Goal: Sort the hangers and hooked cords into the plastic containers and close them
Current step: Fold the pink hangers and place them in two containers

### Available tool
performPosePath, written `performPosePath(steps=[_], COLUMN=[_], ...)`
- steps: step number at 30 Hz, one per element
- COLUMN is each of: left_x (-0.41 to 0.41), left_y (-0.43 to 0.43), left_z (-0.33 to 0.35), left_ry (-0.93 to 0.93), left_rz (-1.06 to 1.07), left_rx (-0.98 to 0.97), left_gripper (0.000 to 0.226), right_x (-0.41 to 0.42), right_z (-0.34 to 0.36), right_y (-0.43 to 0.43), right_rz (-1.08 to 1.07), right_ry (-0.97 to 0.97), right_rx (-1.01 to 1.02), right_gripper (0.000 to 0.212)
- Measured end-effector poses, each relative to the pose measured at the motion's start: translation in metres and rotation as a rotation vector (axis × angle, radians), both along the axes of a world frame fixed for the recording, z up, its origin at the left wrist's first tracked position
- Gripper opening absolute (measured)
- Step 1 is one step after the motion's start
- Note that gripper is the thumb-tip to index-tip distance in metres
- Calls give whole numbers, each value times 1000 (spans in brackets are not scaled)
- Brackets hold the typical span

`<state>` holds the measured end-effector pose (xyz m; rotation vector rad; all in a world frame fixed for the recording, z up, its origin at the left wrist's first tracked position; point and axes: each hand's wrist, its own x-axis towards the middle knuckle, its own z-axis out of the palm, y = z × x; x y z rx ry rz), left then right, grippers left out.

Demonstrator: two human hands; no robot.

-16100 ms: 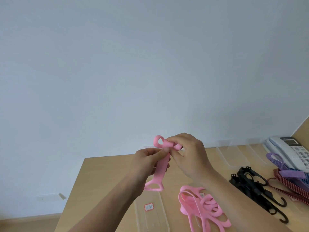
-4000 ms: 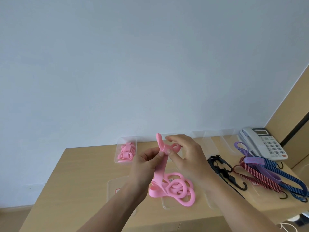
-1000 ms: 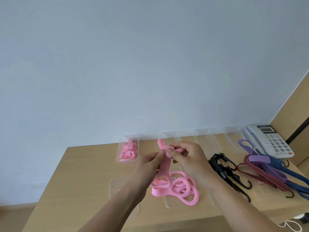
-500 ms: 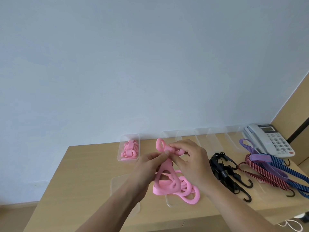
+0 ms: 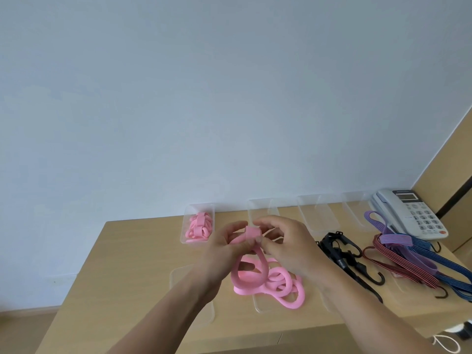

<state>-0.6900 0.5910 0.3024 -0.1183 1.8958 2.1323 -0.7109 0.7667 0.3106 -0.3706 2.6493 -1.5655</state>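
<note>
Pale wood is what everything rests on — a table (image 5: 132, 264) pushed against a plain bluish wall (image 5: 204, 98). Toward its back left stands a clear plastic container (image 5: 187, 221) without a lid, already holding a bundle of folded pink hangers (image 5: 199, 227).

Nearer the front edge a flat clear lid (image 5: 178, 274) lies partly under the person's left forearm. The left hand (image 5: 222, 249) and the right hand (image 5: 286, 246) meet above the middle of the table, each pinching the same pink hanger (image 5: 249, 277): its top is rolled tight between the fingertips of both hands, and the rest droops in a loop below them. Under that loop a loose pile of pink hangers (image 5: 288, 287) lies on another clear lid (image 5: 263, 306).

Along the back edge a row of empty clear containers (image 5: 319, 218) stands by the wall. Right of the hands lies a clump of black hangers (image 5: 342, 251) with hooked ends, and beyond them a sprawl of hooked cords (image 5: 413, 261) — red-striped, purple and blue, overlapping one another. Behind the cords, in the far right corner, sits a white desk telephone (image 5: 408, 215), with a purple loop touching its near side.
</note>
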Motion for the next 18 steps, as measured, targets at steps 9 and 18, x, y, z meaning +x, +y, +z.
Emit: performPosePath(steps=[9,18], left_x=[3,-6], left_y=[-23,-41], left_z=[-14,-18], left_ry=[19,-143], left_rz=[-180,-254], left_rx=[178,431], left_gripper=[36,50], right_x=[-4,-1], right_z=[1,-5], right_y=[-17,-43], right_rz=[-24,-27], right_ry=[-63,205], right_rx=[-147,71], right_gripper=[25,30])
